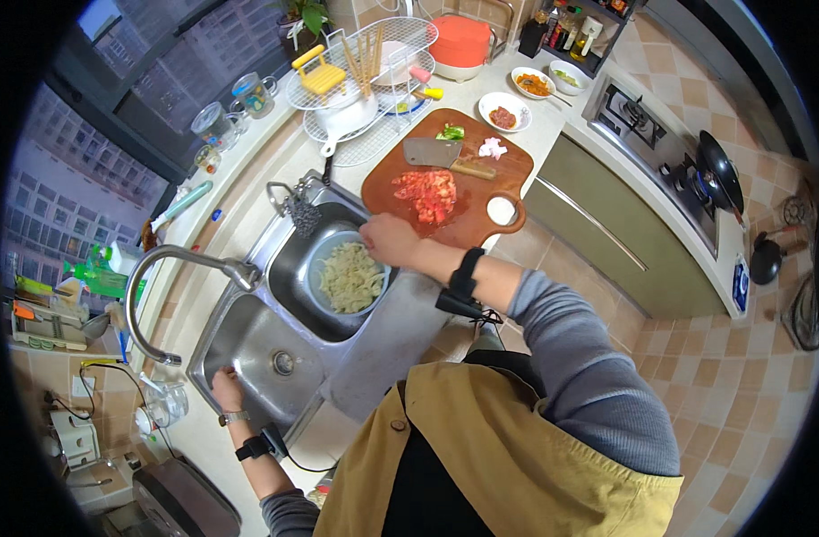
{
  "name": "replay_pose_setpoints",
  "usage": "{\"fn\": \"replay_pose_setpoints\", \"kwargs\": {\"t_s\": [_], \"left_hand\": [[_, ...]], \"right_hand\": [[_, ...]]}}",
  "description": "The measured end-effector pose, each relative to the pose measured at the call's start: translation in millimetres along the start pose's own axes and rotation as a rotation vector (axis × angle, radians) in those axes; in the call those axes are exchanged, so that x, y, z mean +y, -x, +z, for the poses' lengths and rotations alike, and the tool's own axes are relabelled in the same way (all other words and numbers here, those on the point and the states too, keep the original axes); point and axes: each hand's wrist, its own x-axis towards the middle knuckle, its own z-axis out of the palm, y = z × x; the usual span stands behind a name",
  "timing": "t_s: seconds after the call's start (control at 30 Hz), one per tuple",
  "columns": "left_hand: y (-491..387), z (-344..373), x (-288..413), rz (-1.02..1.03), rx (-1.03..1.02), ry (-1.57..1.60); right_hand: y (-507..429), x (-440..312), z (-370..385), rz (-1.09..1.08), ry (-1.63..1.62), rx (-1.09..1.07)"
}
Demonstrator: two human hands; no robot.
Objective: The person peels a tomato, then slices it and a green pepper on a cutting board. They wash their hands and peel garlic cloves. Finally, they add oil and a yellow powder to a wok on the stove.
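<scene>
My right hand (389,239) is at the far right rim of a pale blue plastic bowl (312,268), its fingers curled. Whether it grips the rim is hidden. The bowl sits in the far sink basin (282,265) and holds pale shredded vegetable (349,278). Over the near steel basin (248,335), by its left wall, is my left hand (227,389) with fingers bent; I cannot tell if they hold anything. Beyond my right hand lies a wooden cutting board (382,171) with chopped tomato (429,194), a cleaver (433,152), green pieces (451,132) and pale chopped bits (493,148).
A curved faucet (137,288) arches over the near basin. Steel scrubbers (303,215) hang at the far basin's corner. Behind stands a wire dish rack (356,158). Bowls of meat (502,118) and orange food (534,84) flank the board. A wok (715,171) sits over a lit burner.
</scene>
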Motion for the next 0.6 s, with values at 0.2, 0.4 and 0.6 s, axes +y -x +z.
{"fn": "replay_pose_setpoints", "kwargs": {"t_s": [0.2,0.4,0.6], "left_hand": [[18.5,-24.2,75.3,-0.089,0.19,0.096],[34.5,-40.6,129.9,-0.144,0.296,0.211],[40.5,-49.6,147.1,-0.155,0.31,0.178]], "right_hand": [[34.3,149.2,-63.3,0.268,-0.546,0.155],[27.3,184.7,-123.0,0.549,-1.61,-0.086],[12.5,178.6,-118.6,0.474,-1.01,-0.155]]}}
